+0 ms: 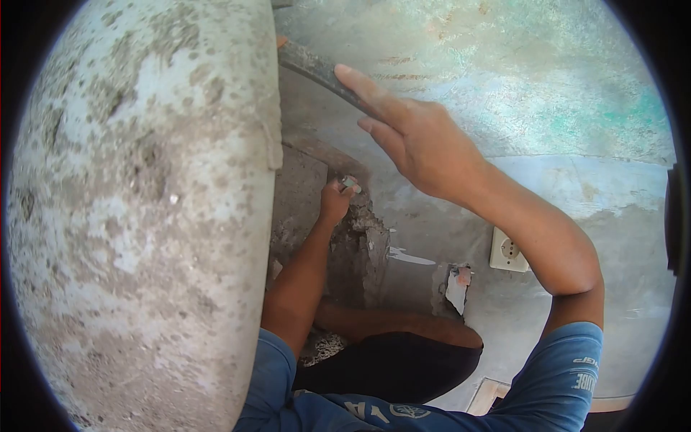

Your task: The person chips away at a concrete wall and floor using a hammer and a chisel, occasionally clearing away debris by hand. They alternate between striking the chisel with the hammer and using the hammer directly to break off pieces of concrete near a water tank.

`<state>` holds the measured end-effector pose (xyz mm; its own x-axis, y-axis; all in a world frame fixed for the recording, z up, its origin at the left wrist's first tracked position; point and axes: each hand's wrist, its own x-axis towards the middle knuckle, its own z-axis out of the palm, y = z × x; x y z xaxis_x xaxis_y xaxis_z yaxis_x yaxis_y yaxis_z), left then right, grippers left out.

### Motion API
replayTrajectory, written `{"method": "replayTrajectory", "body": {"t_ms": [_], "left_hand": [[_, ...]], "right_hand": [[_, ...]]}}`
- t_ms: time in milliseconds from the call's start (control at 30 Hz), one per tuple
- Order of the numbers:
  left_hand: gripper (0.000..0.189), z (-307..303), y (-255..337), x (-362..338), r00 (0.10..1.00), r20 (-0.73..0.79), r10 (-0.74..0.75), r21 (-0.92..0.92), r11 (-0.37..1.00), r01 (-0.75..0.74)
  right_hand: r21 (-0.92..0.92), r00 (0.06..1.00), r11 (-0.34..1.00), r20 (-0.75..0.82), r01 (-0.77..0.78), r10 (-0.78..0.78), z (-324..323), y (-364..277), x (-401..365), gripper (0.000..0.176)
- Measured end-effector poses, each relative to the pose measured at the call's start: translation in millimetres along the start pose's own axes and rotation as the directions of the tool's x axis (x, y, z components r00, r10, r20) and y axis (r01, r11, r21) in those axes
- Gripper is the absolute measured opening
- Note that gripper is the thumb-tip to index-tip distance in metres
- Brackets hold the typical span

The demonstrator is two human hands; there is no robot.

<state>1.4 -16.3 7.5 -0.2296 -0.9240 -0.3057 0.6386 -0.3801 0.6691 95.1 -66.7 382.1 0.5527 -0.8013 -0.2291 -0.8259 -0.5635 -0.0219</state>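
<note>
My right hand [425, 144] is raised near the upper middle, its fingers against a long, dark, flat bar [324, 75] that slants up to the left. The bar's far end reaches the edge of the pale rounded surface. Lower and further left, my left hand [338, 199] is closed on a small light-coloured piece [351, 185] beside a rough broken edge in the grey wall [417, 230]. What that small piece is cannot be made out.
A large mortar-spattered pale surface [144, 216] fills the left side. A wall socket [509, 250] sits beside my right forearm. A broken hole [458, 288] shows in the wall above my bent knee. A pale frame corner [488, 394] is at the bottom.
</note>
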Motion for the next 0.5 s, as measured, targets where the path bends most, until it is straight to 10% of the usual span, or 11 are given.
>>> {"method": "replayTrajectory", "body": {"t_ms": [100,200,367,500], "left_hand": [[0.013,0.4,4.0,-3.4,0.999,-0.028,0.021,0.003,1.0,-0.021],[0.011,-8.5,10.3,-24.4,0.987,0.112,0.112,0.573,0.805,-0.157],[0.014,-29.5,-56.0,-28.5,0.999,-0.034,0.021,0.657,0.754,0.006],[0.019,-38.2,-37.5,-3.2,0.989,-0.13,0.068,0.353,0.935,-0.018]], "right_hand": [[-0.059,0.909,0.987,0.385,-0.15,0.161,37.8,28.0,-26.9,0.06],[-0.358,0.591,0.93,0.733,-0.086,0.337,66.0,71.4,-55.8,0.057],[-0.205,0.78,0.92,0.489,-0.333,0.391,-12.0,22.5,-40.4,0.053],[-0.046,0.976,0.987,0.148,-0.153,0.158,-32.8,26.2,-18.5,0.052]]}}
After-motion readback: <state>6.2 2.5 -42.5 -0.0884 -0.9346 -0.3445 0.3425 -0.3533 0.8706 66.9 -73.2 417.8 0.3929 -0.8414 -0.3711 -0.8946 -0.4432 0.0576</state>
